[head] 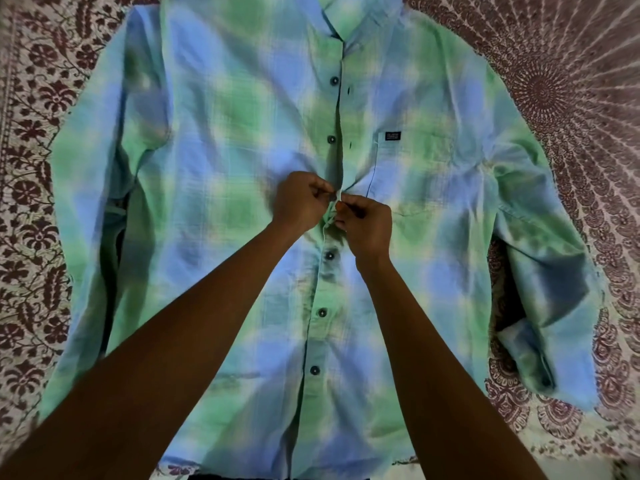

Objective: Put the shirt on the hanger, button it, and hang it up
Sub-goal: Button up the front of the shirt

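left hand (pixel 300 203), right hand (pixel 367 224) on shirt (pixel 214 133) placket; pocket label (pixel 392 136) lettering illegible

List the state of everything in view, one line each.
Shirt: flat on the bedspread, front up, partly buttoned.
Lower three buttons: fastened.
Top two buttons: undone.
Left hand: pinches the button side, mid-placket.
Right hand: pinches the buttonhole side there.

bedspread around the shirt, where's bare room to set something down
Widest bare bedspread lies upper right of the shirt; a narrower strip runs beside the left sleeve. The middle is crowded: shirt spread flat, left hand and right hand pinching its placket.
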The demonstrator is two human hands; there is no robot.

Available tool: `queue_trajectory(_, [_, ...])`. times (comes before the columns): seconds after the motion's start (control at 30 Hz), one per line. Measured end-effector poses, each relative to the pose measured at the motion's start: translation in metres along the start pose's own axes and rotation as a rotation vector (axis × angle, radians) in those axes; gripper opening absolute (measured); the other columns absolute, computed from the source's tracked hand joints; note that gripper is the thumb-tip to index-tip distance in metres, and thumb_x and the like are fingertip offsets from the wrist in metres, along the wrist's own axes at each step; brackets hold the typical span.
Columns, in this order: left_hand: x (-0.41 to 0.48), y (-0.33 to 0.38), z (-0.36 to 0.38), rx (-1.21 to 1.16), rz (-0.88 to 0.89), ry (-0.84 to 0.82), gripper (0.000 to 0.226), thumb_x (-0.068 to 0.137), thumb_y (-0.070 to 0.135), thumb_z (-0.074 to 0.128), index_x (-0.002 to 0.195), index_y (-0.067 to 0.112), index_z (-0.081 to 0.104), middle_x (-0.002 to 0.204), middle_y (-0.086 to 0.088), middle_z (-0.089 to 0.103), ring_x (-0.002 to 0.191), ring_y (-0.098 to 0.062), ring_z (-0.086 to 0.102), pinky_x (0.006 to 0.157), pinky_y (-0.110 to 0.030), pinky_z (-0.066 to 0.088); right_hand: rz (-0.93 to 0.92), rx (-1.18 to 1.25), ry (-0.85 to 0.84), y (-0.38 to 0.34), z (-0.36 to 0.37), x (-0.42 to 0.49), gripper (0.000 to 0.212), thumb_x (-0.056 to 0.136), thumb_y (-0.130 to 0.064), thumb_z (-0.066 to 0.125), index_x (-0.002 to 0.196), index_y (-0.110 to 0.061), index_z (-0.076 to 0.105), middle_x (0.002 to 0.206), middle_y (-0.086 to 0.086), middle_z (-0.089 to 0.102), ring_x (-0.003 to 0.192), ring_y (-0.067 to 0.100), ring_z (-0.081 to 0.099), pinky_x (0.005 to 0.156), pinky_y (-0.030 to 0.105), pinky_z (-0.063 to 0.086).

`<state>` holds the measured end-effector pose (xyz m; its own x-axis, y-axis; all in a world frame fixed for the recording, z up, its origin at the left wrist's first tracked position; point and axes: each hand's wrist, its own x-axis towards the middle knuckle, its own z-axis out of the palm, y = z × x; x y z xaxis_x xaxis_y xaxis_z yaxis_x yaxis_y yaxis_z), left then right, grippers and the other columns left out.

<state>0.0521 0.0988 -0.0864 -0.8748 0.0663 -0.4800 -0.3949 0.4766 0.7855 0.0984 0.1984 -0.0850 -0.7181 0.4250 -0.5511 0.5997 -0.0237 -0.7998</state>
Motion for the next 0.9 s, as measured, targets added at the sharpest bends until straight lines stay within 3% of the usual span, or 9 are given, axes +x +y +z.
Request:
queue_trajectory(0.13, [-0.003,0.002,0.004,0.037,0.015,0.03,0.013,0.083,0.002,0.061,0.093,0.002,0.07,0.094,-0.014,0.071,0.088,-0.022,0.066,0.075,-0.023,0.049,0.053,0.176,-0.035,0.001,-0.003,-0.004,0.018,0.086,0.01,0.054,0.084,-0.004,0.064,0.063,0.001,0.063,0.049,0.004,0.057,0.052,0.017,0.05])
queue_trajectory(0.3, [-0.004,0.003,0.008,-0.033,0.03,0.016,0.012,0.083,0.0,0.059,0.09,0.001,0.07,0.092,-0.016,0.071,0.086,-0.027,0.067,0.08,-0.033,0.054,0.143,0.384,-0.068,0.003,-0.009,-0.001,0.018,0.087,0.008,0.055,0.08,-0.008,0.061,0.052,-0.008,0.063,0.051,0.006,0.06,0.057,0.017,0.053])
queue_trajectory(0.4, [-0.003,0.0,0.008,-0.071,0.024,0.004,0.012,0.084,-0.001,0.059,0.09,-0.001,0.069,0.092,-0.018,0.07,0.086,-0.031,0.067,0.083,-0.04,0.055,0.143,0.387,-0.121,-0.001,-0.013,0.001,0.022,0.088,0.01,0.051,0.079,-0.008,0.06,0.049,-0.009,0.061,0.048,0.004,0.056,0.055,0.015,0.051])
queue_trajectory(0.67, [-0.003,-0.004,0.007,-0.082,0.026,-0.008,0.012,0.084,-0.003,0.058,0.089,-0.001,0.068,0.09,-0.019,0.07,0.084,-0.032,0.066,0.083,-0.042,0.055,0.125,0.324,-0.146,0.0,-0.015,0.001,0.025,0.087,0.011,0.051,0.078,-0.009,0.062,0.051,-0.009,0.061,0.049,0.004,0.055,0.056,0.016,0.05])
queue_trajectory(0.9, [-0.005,-0.003,0.007,-0.015,0.078,0.008,0.013,0.083,-0.001,0.059,0.091,-0.001,0.069,0.091,-0.017,0.071,0.083,-0.025,0.066,0.076,-0.027,0.051,0.094,0.329,-0.114,0.007,-0.011,-0.001,0.014,0.086,0.008,0.056,0.091,-0.002,0.064,0.056,-0.007,0.067,0.055,0.005,0.064,0.061,0.017,0.054])
